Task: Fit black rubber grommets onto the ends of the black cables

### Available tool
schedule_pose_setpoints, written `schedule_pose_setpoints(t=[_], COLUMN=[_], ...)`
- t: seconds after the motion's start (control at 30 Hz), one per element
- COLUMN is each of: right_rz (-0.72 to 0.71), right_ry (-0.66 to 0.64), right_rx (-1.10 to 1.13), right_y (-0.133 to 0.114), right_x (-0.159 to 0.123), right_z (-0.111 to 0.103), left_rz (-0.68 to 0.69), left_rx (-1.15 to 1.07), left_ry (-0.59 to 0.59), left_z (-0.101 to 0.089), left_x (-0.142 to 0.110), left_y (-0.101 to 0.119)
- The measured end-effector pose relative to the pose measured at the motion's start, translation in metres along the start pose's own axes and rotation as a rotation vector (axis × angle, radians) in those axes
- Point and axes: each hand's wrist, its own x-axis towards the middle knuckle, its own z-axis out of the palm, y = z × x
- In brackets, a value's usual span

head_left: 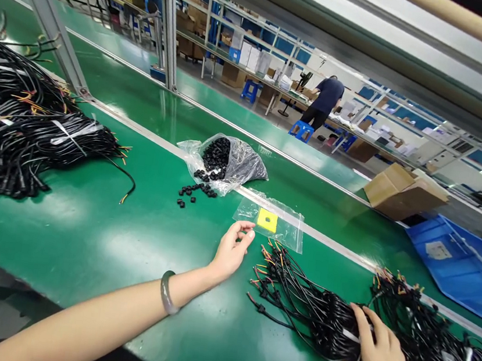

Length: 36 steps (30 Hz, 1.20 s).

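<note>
My left hand (232,250) hovers over the middle of the green table, its fingers loosely curled and slightly apart, with nothing visible between them. Just beyond its fingertips lies a clear zip bag (289,233) with a yellow square piece (267,220) that has a hole in it. My right hand (381,356) grips a bundle of black cables (332,326) by its tied end, thumb on the near side and fingers over the top. The stripped orange, red and yellow wire ends of that bundle fan out toward my left hand, with small black fittings on several cables.
An open plastic bag (247,166) spills small black parts (198,191) onto the table (127,248). A large cable heap (31,131) lies left; another tied bundle (435,351) lies right. Behind are a blue bin (454,265), a cardboard box (401,194) and a person (326,100).
</note>
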Motion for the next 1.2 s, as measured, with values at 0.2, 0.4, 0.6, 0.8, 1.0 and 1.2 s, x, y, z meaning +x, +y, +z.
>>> schedule_pose_setpoints(t=[0.2, 0.4, 0.6, 0.8, 1.0, 1.2], right_rz=[0.098, 0.182, 0.233, 0.308, 0.371, 0.586], right_ry=[0.114, 0.265, 0.365, 0.314, 0.332, 0.396], right_rx=[-0.034, -0.076, -0.047, -0.044, -0.066, -0.257], right_y=[-0.023, -0.042, -0.053, -0.062, -0.063, -0.007], right_x=[-0.015, -0.029, -0.034, -0.039, -0.03, -0.006], right_z=[-0.009, -0.012, -0.008, -0.009, -0.031, -0.092], left_rz=[0.034, 0.036, 0.045, 0.015, -0.029, -0.057], left_rx=[-0.004, 0.004, 0.036, 0.032, 0.016, 0.014], left_ry=[0.005, -0.002, -0.018, -0.031, 0.001, 0.028], left_z=[-0.001, -0.001, -0.001, -0.006, -0.01, -0.01], left_x=[0.0, -0.001, 0.001, 0.005, 0.014, 0.014], left_y=[-0.005, -0.005, -0.007, -0.007, -0.003, 0.007])
